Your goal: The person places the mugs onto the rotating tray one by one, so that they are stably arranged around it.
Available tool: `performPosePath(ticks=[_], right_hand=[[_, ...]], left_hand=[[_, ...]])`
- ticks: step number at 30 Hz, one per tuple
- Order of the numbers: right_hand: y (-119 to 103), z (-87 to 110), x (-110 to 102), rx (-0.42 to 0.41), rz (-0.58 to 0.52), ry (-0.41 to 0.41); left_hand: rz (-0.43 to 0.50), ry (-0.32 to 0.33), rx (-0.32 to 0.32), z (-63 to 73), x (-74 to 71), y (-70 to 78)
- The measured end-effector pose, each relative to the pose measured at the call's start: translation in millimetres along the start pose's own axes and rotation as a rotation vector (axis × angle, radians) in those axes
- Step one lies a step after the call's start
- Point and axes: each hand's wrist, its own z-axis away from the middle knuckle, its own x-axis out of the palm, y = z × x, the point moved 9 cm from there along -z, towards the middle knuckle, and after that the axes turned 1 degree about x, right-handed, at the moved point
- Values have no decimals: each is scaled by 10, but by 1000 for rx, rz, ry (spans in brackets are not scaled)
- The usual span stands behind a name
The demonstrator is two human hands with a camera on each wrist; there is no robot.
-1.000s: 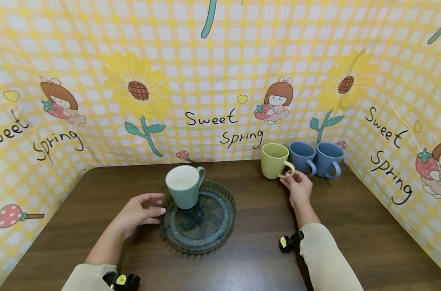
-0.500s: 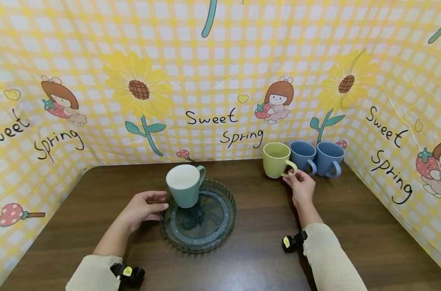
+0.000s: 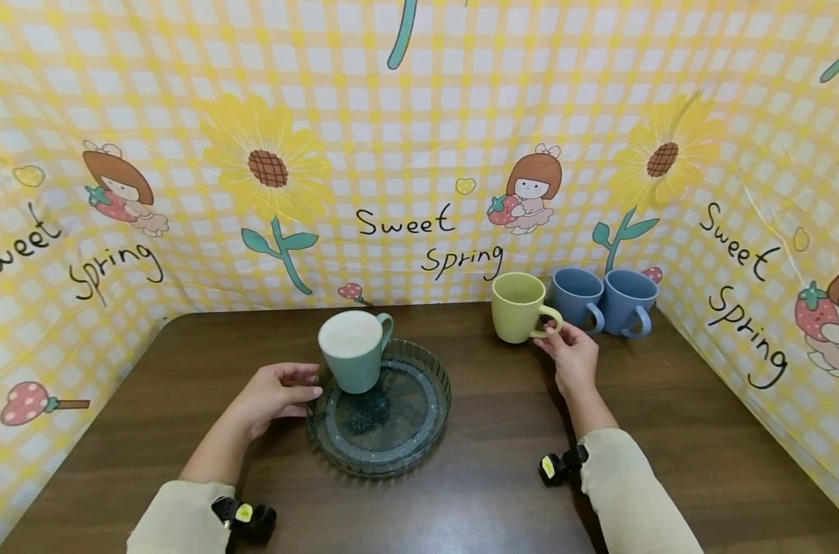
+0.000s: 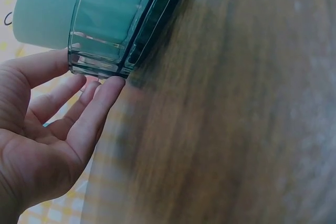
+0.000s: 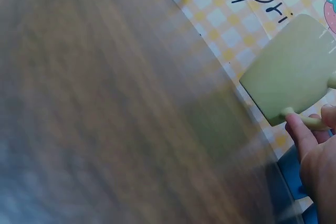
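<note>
A person's right hand (image 3: 573, 358) pinches the handle of a yellow-green mug (image 3: 513, 317) at the far right of a wooden table (image 3: 496, 469); whether its base touches the wood cannot be told. Half a second ago the mug sat closer to the nearest blue mug (image 3: 576, 288); it has since edged left, widening the gap, which suggests its move is under way but barely begun. A second blue mug (image 3: 629, 304) stands farther right. At left, the left hand (image 3: 270, 396), fingers unwrapped, touches the outside of a dark glass dish (image 3: 402, 427), perhaps steadying it. Inside, toward the far left, stands a teal mug (image 3: 355, 371). Behind hangs a yellow checked cloth (image 3: 392, 131).
</note>
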Motion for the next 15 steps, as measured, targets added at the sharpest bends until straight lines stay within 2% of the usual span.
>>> performPosePath(ticks=[15], right_hand=[[-44,74,104,5,32,-49]], left_hand=[[-12,-20,6,3,13,1]])
